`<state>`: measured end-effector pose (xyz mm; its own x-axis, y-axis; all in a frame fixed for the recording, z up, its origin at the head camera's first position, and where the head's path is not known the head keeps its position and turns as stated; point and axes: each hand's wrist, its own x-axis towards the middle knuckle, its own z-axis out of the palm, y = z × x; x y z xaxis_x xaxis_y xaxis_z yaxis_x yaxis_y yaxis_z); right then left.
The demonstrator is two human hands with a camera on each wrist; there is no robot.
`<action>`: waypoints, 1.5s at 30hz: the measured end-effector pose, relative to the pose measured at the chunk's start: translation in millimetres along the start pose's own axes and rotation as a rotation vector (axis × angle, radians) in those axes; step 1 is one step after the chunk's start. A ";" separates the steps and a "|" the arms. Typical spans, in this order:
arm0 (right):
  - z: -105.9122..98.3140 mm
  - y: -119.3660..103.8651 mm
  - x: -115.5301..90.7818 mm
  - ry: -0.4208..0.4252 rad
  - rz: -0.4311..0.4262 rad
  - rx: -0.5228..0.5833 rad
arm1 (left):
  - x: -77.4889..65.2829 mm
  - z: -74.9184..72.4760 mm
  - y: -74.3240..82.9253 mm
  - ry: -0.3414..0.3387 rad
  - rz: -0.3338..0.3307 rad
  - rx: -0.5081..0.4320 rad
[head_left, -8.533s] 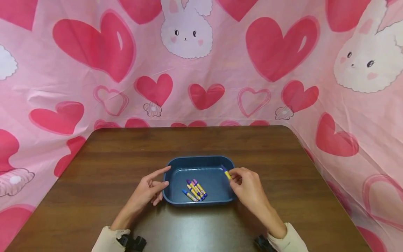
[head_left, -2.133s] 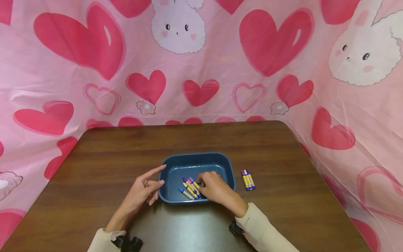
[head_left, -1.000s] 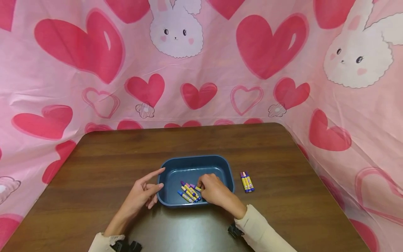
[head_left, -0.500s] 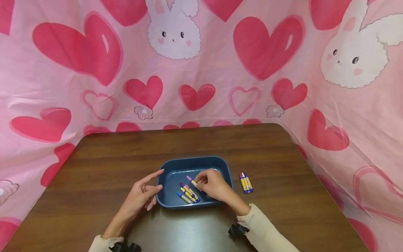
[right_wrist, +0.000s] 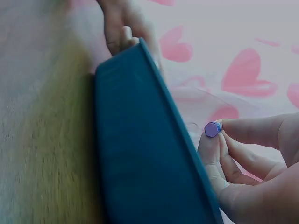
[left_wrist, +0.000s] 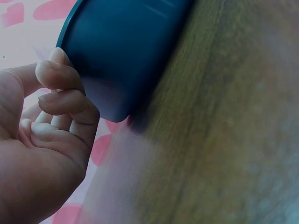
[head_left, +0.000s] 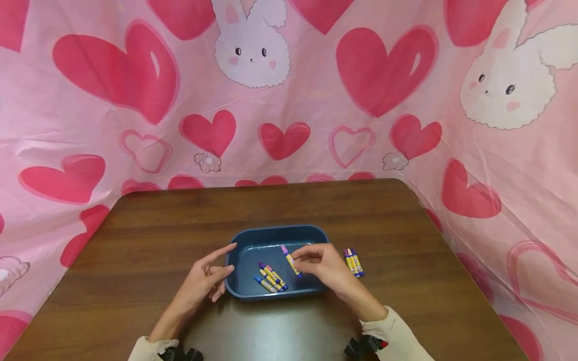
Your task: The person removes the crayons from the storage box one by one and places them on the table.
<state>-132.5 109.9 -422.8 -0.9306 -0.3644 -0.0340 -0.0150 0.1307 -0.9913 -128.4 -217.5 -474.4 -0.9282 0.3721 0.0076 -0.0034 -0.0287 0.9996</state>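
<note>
My right hand (head_left: pixel 333 268) pinches a crayon (head_left: pixel 286 252) with a pink-purple tip and yellow wrapper between thumb and fingers, over the right part of a dark blue tray (head_left: pixel 271 231). In the right wrist view the crayon's hexagonal purple end (right_wrist: pixel 212 129) points at the camera, beside the tray wall (right_wrist: pixel 135 140). My left hand (head_left: pixel 196 283) holds the tray's left side, index finger and thumb at the rim, other fingers curled outside; the left wrist view shows the thumb (left_wrist: pixel 56 74) against the wall. Several crayons (head_left: pixel 273 275) lie bunched inside near the front.
Three crayons (head_left: pixel 353 262) lie side by side on the brown wooden table (head_left: pixel 180 220), right of the tray. A pink heart-and-bunny cloth (head_left: pixel 298 100) hangs behind and beside the table. A black wrist camera (head_left: pixel 365 346) sits on each wrist.
Three crayons now lie right of the tray. My right hand has taken the pink-purple crayon from the pile, lifted it and moved right. My left hand has stayed at the tray.
</note>
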 end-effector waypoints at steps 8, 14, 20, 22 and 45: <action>-23.2 0.4 -18.6 0.112 -0.029 0.075 | 0.1 -1.9 1.0 -0.012 0.006 0.012; -40.6 1.1 -26.5 0.158 -0.034 0.112 | -0.6 -1.6 0.2 0.000 -0.012 0.006; -57.6 3.5 -33.8 0.224 -0.033 0.085 | 0.4 -0.1 -1.7 -0.011 0.001 -0.012; -63.8 5.0 -36.4 0.248 -0.026 0.084 | 0.6 0.3 -2.4 -0.013 -0.001 -0.020; -126.6 47.4 -40.5 0.311 0.138 0.114 | 0.5 0.5 0.5 -0.005 0.025 -0.011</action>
<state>-141.8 247.6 -452.3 -0.9881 -0.0500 -0.1452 0.1427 0.0493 -0.9885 -128.7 -216.9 -473.9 -0.9260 0.3762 0.0330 0.0159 -0.0484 0.9987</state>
